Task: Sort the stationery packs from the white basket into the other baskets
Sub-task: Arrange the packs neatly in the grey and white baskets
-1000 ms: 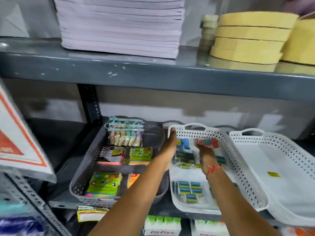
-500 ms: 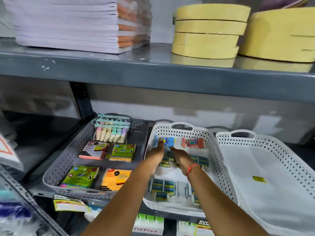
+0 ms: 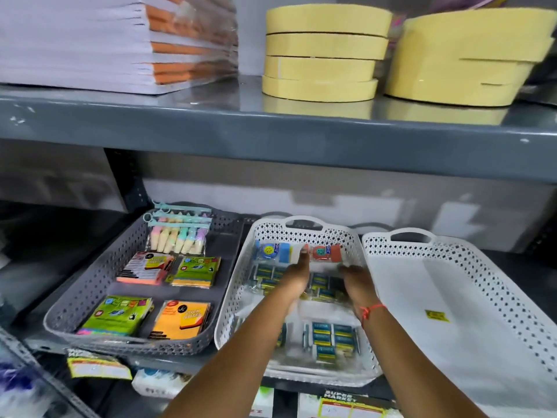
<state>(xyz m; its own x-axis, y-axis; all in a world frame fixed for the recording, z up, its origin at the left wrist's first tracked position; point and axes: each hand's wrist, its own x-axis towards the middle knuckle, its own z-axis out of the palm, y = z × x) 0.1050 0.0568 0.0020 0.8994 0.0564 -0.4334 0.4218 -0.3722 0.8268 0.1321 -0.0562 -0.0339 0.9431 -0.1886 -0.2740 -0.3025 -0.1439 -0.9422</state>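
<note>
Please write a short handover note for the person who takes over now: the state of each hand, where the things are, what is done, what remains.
Left hand and right hand: both inside the middle white basket, over the blue packs; grip is blurred, cannot tell.
Grey basket: sticky-note packs and a highlighter pack.
Right white basket: only a yellow sticker.
Left: blue packs, a blue-carded pack and a red-carded pack.

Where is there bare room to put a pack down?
The right white basket is nearly bare, holding only a small yellow sticker. The grey basket has a bare strip along its right wall, beside the sticky-note packs. The middle white basket is crowded with packs and both hands.
</note>
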